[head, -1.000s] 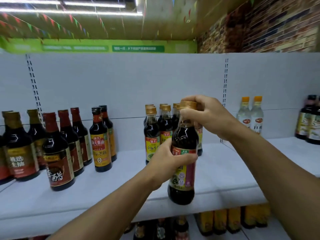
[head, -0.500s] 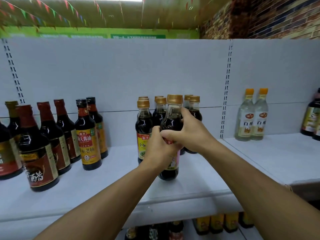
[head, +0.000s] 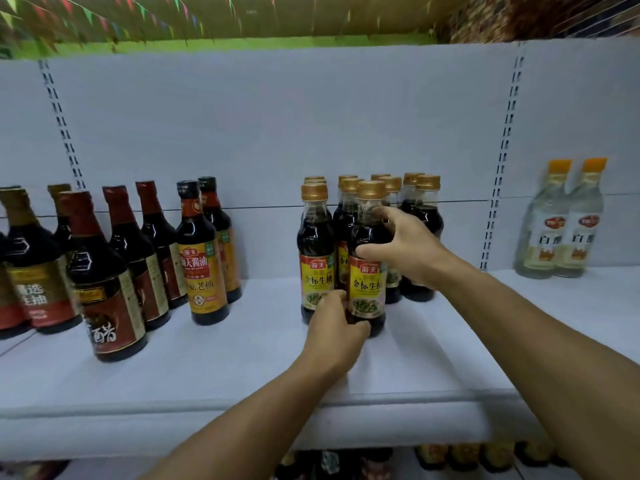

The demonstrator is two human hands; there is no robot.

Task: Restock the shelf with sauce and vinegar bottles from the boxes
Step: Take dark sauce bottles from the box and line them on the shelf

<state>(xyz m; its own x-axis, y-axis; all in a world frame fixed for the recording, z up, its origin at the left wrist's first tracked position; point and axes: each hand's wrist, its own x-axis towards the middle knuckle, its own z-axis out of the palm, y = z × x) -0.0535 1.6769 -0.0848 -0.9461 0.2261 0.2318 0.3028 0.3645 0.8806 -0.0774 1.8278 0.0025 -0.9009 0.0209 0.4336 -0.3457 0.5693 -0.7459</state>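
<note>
A dark soy sauce bottle [head: 367, 282] with a gold cap and a yellow-red label stands upright on the white shelf [head: 242, 368], at the front of a cluster of several like bottles [head: 316, 251]. My right hand [head: 403, 247] grips its shoulder from the right, thumb across the front. My left hand [head: 332, 329] holds its base from the front left, fingers curled round the bottom. The label faces me.
Left on the shelf stand dark vinegar and soy bottles with red caps [head: 104, 278] and a black-capped soy bottle [head: 202, 258]. Two clear white vinegar bottles with orange caps [head: 564, 223] stand at the right. More bottles show on the lower shelf [head: 467, 457].
The bottle went from held above the shelf's front edge to standing on the shelf against the cluster. My right hand slid from the cap to the shoulder; my left hand dropped to the base.
</note>
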